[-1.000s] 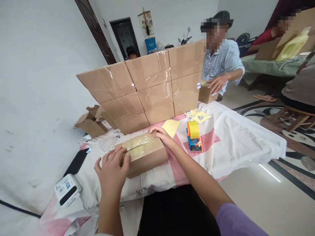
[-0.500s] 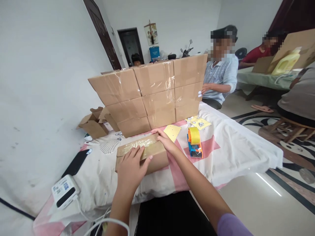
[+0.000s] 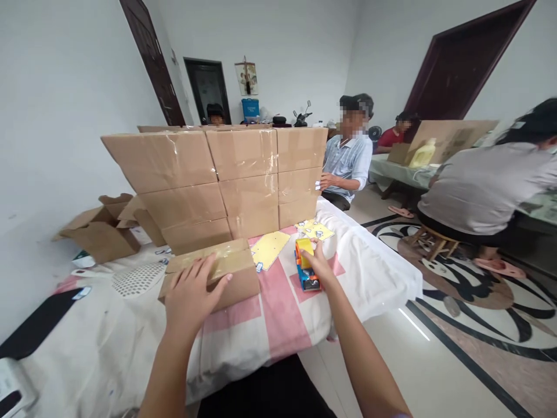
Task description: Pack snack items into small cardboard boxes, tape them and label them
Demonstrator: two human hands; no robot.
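We press our left hand (image 3: 191, 296), fingers spread flat, on the taped brown cardboard box (image 3: 208, 277) at ten o'clock, pinning it; our right hand (image 3: 319, 264) wraps around the orange-and-blue tape dispenser (image 3: 305, 271) at one o'clock.

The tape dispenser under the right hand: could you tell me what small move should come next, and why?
Probably close the right hand around the tape dispenser and lift it toward the cardboard box. The hand already lies on the dispenser, and the left hand rests flat on the box top, holding it steady on the table.
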